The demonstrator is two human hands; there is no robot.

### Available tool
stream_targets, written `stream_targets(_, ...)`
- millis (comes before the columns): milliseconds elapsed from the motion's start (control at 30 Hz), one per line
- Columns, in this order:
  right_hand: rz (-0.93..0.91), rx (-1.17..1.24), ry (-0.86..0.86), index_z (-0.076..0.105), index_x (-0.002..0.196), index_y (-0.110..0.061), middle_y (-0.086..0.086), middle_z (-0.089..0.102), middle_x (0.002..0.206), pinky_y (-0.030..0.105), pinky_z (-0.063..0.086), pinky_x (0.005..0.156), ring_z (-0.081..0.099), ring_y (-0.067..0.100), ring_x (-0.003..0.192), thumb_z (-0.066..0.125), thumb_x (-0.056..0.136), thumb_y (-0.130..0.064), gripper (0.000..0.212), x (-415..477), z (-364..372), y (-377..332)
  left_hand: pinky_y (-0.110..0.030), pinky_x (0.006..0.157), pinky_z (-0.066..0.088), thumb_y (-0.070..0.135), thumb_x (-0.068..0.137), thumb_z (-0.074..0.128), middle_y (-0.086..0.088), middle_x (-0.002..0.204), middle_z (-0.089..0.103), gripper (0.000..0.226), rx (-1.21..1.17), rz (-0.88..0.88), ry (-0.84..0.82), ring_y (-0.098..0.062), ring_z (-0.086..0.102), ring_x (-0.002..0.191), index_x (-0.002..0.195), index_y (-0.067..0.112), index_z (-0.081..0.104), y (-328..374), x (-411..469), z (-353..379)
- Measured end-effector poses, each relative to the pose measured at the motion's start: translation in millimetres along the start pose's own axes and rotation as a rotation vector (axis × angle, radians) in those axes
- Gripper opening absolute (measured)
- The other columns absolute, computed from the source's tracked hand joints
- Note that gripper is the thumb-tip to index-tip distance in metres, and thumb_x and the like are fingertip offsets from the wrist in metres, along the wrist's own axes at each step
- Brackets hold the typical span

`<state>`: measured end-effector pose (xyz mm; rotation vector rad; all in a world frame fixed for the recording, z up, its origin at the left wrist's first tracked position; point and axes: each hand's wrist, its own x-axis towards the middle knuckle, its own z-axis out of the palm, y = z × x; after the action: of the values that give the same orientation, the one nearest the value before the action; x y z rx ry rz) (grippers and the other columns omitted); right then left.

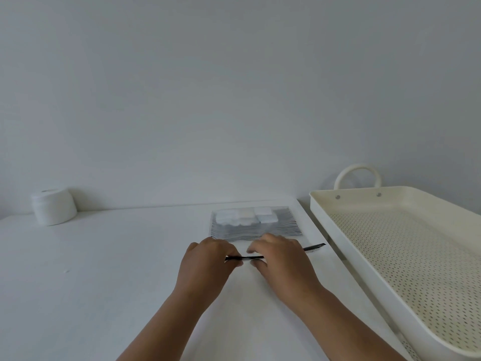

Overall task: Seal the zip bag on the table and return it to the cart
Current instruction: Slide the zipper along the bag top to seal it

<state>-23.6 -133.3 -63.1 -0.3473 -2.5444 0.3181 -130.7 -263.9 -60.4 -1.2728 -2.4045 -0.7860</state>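
A clear zip bag (256, 224) with thin dark stripes lies flat on the white table (104, 269), near its right edge. Pale blocks show through the bag's far half. Its black zip strip (313, 247) runs along the near edge. My left hand (208, 259) pinches the strip at its left part. My right hand (279, 256) pinches it just to the right, the two hands almost touching. The strip's right end sticks out past my right hand. The cream cart tray (322, 217) with a perforated floor stands to the right of the table.
A white roll of tissue (54, 206) stands at the table's back left by the wall. The cart has a looped handle (358, 170) at its far end. A narrow gap separates the table edge from the cart.
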Motion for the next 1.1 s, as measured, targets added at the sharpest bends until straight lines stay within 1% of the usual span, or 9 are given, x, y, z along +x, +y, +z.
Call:
stream_targets(100, 0.013, -0.003, 0.016, 0.068, 0.09, -0.024, -0.004, 0.065, 0.09, 0.031, 0.041, 0.08, 0.057, 0.019, 0.087, 0.056, 0.092, -0.027, 0.013, 1, -2, 1, -0.024, 0.079, 0.032, 0.041, 0.081, 0.071, 0.023, 0.088, 0.063, 0.018, -0.027, -0.001, 0.002, -0.004, 0.048, 0.087, 0.098, 0.036, 0.071, -1, 0, -2)
stream_targets(200, 0.042, 0.02, 0.027, 0.068, 0.083, -0.022, -0.004, 0.067, 0.086, 0.035, 0.046, 0.074, 0.059, 0.019, 0.083, 0.057, 0.091, -0.022, 0.014, 1, -4, 7, -0.023, 0.079, 0.032, 0.04, 0.08, 0.072, 0.024, 0.091, 0.057, 0.024, -0.021, -0.035, 0.002, -0.005, 0.045, 0.088, 0.104, 0.038, 0.069, -7, 0, -6)
stream_targets(300, 0.064, 0.044, 0.03, 0.069, 0.083, -0.022, -0.005, 0.067, 0.087, 0.034, 0.047, 0.072, 0.06, 0.017, 0.083, 0.058, 0.09, -0.021, 0.013, 0, -6, 11, -0.024, 0.073, 0.036, 0.038, 0.084, 0.068, 0.018, 0.083, 0.065, 0.008, -0.03, -0.028, -0.014, -0.009, 0.051, 0.091, 0.091, 0.037, 0.072, -9, 0, -8)
stream_targets(400, 0.06, 0.006, 0.023, 0.068, 0.089, -0.023, -0.006, 0.066, 0.091, 0.031, 0.043, 0.071, 0.059, 0.018, 0.086, 0.056, 0.092, -0.026, 0.013, -1, -6, 12, -0.024, 0.068, 0.035, 0.035, 0.084, 0.069, 0.015, 0.077, 0.067, 0.007, -0.072, -0.03, -0.008, -0.009, 0.054, 0.086, 0.085, 0.033, 0.075, -7, 0, -8)
stream_targets(567, 0.022, 0.064, 0.009, 0.062, 0.114, -0.03, -0.013, 0.064, 0.107, 0.033, 0.044, 0.09, 0.056, 0.012, 0.102, 0.063, 0.089, -0.031, 0.026, -2, -6, 8, -0.024, 0.071, 0.032, 0.031, 0.087, 0.064, 0.019, 0.078, 0.067, 0.01, -0.027, 0.012, 0.02, -0.004, 0.051, 0.08, 0.083, 0.031, 0.072, -5, 0, -6)
stream_targets(667, -0.018, 0.055, 0.014, 0.067, 0.095, -0.026, -0.01, 0.067, 0.095, 0.033, 0.044, 0.081, 0.056, 0.015, 0.094, 0.061, 0.09, -0.029, 0.008, -1, -6, 3, -0.026, 0.076, 0.039, 0.032, 0.088, 0.063, 0.018, 0.081, 0.068, 0.01, -0.052, 0.03, -0.002, -0.004, 0.054, 0.082, 0.083, 0.032, 0.072, -3, -1, -5)
stream_targets(767, 0.011, 0.1, 0.012, 0.067, 0.082, -0.024, -0.009, 0.068, 0.083, 0.032, 0.044, 0.071, 0.055, 0.014, 0.086, 0.06, 0.09, -0.025, 0.01, -1, -5, 4, -0.025, 0.075, 0.045, 0.036, 0.083, 0.069, 0.019, 0.082, 0.067, 0.004, -0.101, -0.002, -0.02, -0.003, 0.054, 0.085, 0.086, 0.035, 0.072, -5, -1, -6)
stream_targets(867, 0.065, 0.149, 0.009, 0.066, 0.079, -0.023, -0.011, 0.067, 0.081, 0.032, 0.046, 0.071, 0.056, 0.01, 0.083, 0.061, 0.089, -0.024, 0.01, -1, -4, 10, -0.02, 0.076, 0.043, 0.038, 0.076, 0.077, 0.021, 0.084, 0.063, 0.013, -0.186, -0.066, -0.002, 0.0, 0.052, 0.09, 0.087, 0.038, 0.069, -10, -1, -10)
stream_targets(1100, 0.06, 0.169, -0.014, 0.063, 0.085, -0.023, -0.011, 0.064, 0.087, 0.033, 0.047, 0.075, 0.056, 0.014, 0.086, 0.06, 0.09, -0.022, 0.005, -4, -5, 13, -0.023, 0.071, 0.04, 0.035, 0.083, 0.07, 0.016, 0.078, 0.06, 0.007, -0.122, -0.056, 0.017, -0.007, 0.054, 0.081, 0.078, 0.03, 0.068, -8, -1, -11)
